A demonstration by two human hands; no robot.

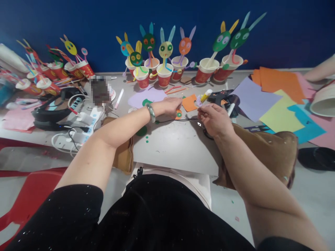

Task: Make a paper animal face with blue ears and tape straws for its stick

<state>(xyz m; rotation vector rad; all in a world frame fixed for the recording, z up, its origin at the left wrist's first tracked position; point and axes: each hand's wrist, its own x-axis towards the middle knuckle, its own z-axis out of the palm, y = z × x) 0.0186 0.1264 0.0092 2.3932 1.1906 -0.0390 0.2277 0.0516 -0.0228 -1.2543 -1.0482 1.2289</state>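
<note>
My left hand [171,106], with a bracelet at the wrist, rests by the orange paper [190,103]; its fingers are bent together, and what they hold, if anything, is hidden. A small orange piece with a green dot [179,114] lies just below that hand. My right hand [214,120] is raised over the table with thumb and fingertips pinched; anything between them is too small to name. Beyond its fingertips is a yellow and white glue stick [206,95]. Purple paper [146,96] and green paper circles [141,131] lie to the left.
Red cups [164,79] with paper rabbit figures line the blue wall. Coloured sheets [280,111] and another person's arm [321,69] are at right. A power strip [91,123] with cables lies left. Brown cushions [264,153] sit by the table's front edge.
</note>
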